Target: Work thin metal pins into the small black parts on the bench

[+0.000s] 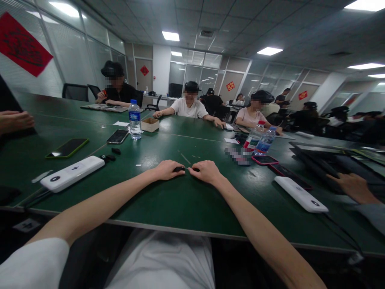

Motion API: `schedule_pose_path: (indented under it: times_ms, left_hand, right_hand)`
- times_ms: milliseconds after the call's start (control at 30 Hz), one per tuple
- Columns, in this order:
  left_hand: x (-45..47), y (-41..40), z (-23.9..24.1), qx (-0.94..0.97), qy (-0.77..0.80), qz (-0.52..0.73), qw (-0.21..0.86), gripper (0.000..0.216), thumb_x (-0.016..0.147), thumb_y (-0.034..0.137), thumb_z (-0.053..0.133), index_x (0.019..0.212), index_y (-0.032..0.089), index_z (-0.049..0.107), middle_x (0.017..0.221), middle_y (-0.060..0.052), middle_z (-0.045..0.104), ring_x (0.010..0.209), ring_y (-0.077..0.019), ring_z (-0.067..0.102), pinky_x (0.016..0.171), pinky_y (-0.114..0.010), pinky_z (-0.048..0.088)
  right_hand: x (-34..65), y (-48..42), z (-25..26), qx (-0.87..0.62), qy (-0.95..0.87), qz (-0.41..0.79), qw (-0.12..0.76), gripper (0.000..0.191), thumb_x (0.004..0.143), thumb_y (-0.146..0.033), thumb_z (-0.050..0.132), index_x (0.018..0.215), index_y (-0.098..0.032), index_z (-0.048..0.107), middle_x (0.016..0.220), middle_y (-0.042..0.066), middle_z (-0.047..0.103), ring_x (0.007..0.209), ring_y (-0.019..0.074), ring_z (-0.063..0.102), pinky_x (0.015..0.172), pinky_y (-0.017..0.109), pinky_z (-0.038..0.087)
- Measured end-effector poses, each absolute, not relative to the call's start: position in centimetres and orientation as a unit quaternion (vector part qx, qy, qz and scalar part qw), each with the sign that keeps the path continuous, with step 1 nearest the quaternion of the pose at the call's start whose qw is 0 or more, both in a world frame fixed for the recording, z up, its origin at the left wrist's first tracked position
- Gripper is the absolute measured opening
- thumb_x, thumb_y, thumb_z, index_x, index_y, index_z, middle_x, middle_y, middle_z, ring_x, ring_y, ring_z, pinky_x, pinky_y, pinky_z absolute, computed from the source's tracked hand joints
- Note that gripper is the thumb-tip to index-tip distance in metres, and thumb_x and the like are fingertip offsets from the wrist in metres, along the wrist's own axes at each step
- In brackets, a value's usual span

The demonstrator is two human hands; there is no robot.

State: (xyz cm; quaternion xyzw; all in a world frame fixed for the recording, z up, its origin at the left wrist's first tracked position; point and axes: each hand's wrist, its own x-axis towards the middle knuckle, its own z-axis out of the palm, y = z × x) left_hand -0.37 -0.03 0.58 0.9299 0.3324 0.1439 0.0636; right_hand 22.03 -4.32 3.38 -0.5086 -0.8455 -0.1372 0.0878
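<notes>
Both my arms reach out over the green table (186, 200). My left hand (167, 169) and my right hand (207, 171) rest on it side by side, fingers curled shut. Between them they pinch a small, thin dark object (185, 169), each hand on one end. It is too small to name. A few short thin sticks (185, 157) lie on the table just beyond my hands.
A white power bank (72, 172) and green-cased phone (67, 148) lie left; another white power bank (300, 194) and phones lie right. Water bottles (135, 119) (264, 141) and a small box (150, 124) stand further back. Other people sit around the table; someone's hand (355, 186) rests at right.
</notes>
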Motion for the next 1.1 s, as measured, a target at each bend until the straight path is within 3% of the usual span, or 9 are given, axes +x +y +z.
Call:
schedule_pose_path:
  times_ms: [333, 767, 1100]
  left_hand:
    - [-0.1, 0.7, -0.1, 0.927, 0.342, 0.143, 0.05, 0.045, 0.091, 0.053, 0.042, 0.124, 0.027, 0.059, 0.108, -0.007, 0.069, 0.093, -0.0234, 0.065, 0.075, -0.029, 0.047]
    - [-0.2, -0.1, 0.7, 0.935, 0.318, 0.145, 0.054, 0.047, 0.093, 0.054, 0.038, 0.126, 0.026, 0.057, 0.11, -0.007, 0.068, 0.092, -0.0229, 0.065, 0.072, -0.029, 0.046]
    - [-0.3, 0.2, 0.3, 0.937, 0.307, 0.155, 0.061, 0.047, 0.093, 0.053, 0.039, 0.126, 0.025, 0.057, 0.114, -0.006, 0.067, 0.096, -0.0223, 0.064, 0.076, -0.029, 0.046]
  right_hand:
    - [20.5, -5.0, 3.4, -0.433, -0.879, -0.117, 0.16, 0.046, 0.091, -0.052, 0.039, 0.085, -0.024, 0.074, 0.082, 0.003, 0.073, 0.072, 0.0129, 0.062, 0.059, 0.023, 0.032]
    - [22.0, -4.6, 3.8, -0.494, -0.858, -0.118, 0.075, 0.047, 0.091, -0.054, 0.037, 0.089, -0.025, 0.074, 0.082, 0.004, 0.073, 0.073, 0.0157, 0.063, 0.065, 0.024, 0.037]
    - [22.1, -4.4, 3.8, -0.499, -0.855, -0.126, 0.064, 0.047, 0.092, -0.054, 0.036, 0.088, -0.025, 0.073, 0.081, 0.003, 0.072, 0.073, 0.0156, 0.063, 0.065, 0.023, 0.039]
